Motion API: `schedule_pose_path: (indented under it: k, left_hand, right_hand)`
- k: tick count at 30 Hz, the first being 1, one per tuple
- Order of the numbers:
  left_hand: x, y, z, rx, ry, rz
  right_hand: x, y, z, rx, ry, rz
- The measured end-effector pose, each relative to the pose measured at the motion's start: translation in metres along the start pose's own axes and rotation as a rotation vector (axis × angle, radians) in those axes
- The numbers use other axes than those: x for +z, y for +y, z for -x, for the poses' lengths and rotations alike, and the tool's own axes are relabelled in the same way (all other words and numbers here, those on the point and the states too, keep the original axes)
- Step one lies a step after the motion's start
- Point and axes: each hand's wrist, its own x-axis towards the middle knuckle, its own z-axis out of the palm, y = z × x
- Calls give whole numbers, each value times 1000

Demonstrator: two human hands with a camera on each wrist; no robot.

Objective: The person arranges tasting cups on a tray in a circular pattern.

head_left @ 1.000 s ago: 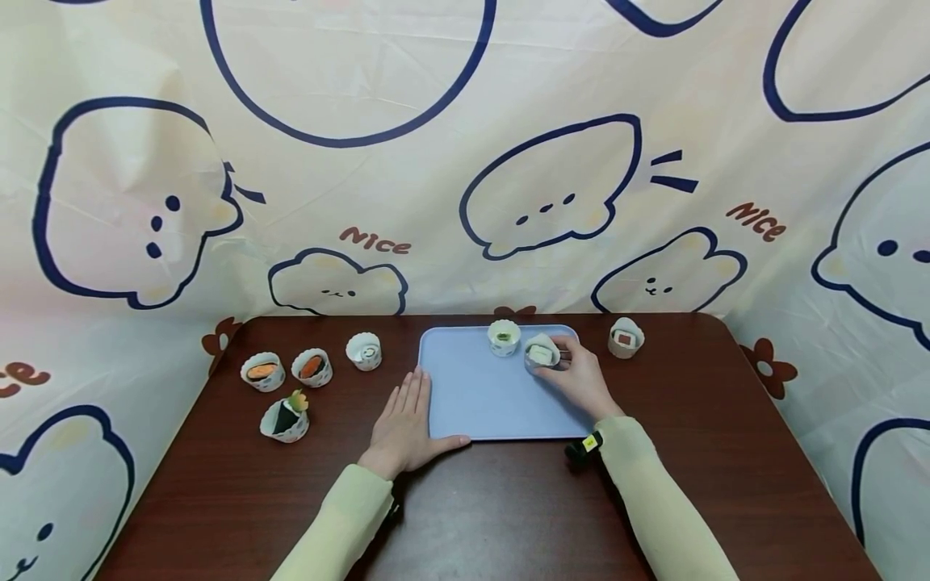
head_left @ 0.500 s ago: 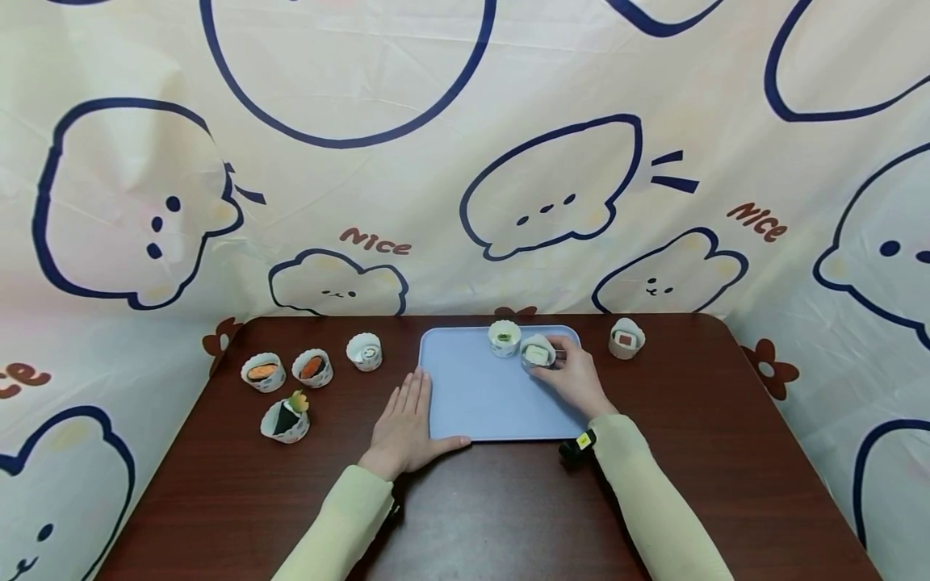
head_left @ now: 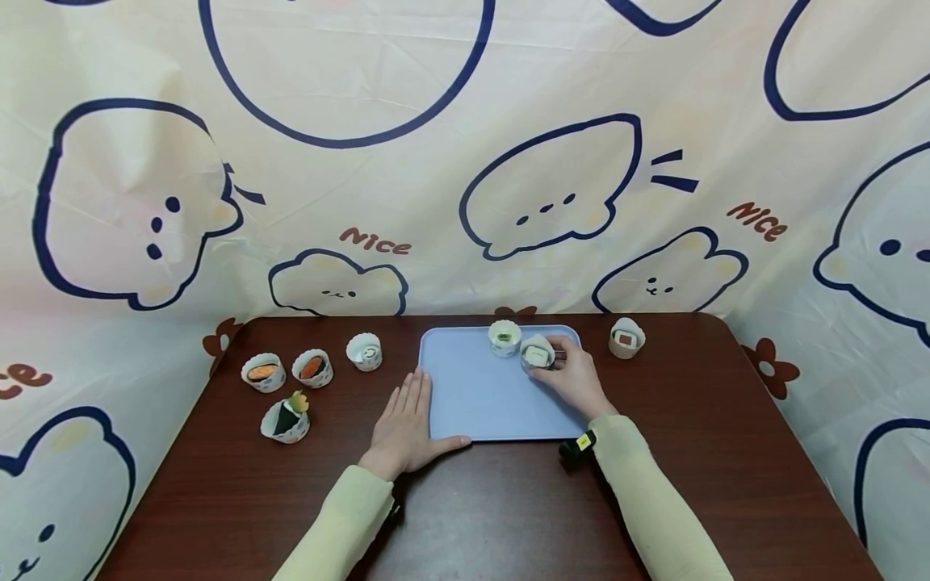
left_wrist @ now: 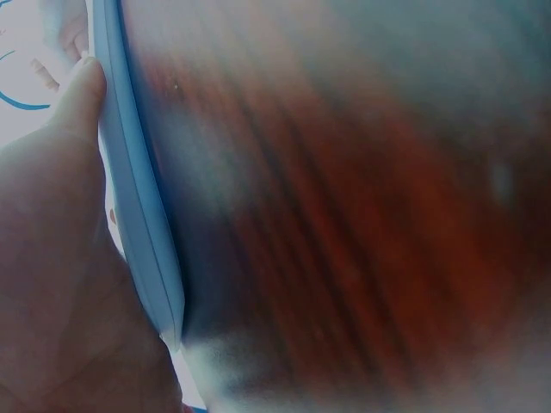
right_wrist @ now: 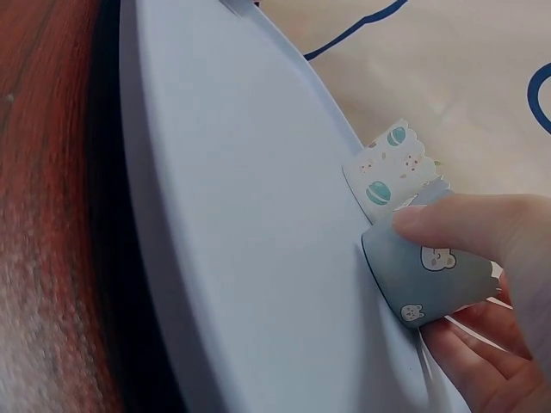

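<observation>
Cup (head_left: 536,355) shifted left, pinched in right hand (head_left: 578,379)

Tray (head_left: 472,395), centre and left: bare, passable from above.
Tray, near-left corner: obstructed by left hand (head_left: 407,424).
Tray, far right: held cup (head_left: 536,353) just beside second cup (head_left: 504,339); right hand (head_left: 577,375) bars the right-hand approach.
Surface (head_left: 479,508), near side: free between the sleeves (head_left: 341,516).
Surface, left: four cups (head_left: 312,368) obstruct, gaps between.
Surface, far right: lone cup (head_left: 626,339), room around it.
</observation>
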Motion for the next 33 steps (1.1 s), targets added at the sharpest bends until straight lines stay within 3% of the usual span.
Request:
schedule_pose_path:
  k: [16, 25, 33]
  left_hand:
    - [7, -4, -2, 10, -8, 4]
    - [0, 1, 2, 7, 3, 7]
    - [4, -3, -1, 14, 8, 11]
  right_hand:
    - [1, -2, 1, 26, -3, 3]
    - [0, -2, 1, 18, -10, -2]
    - [-7, -3, 2, 0, -2, 16]
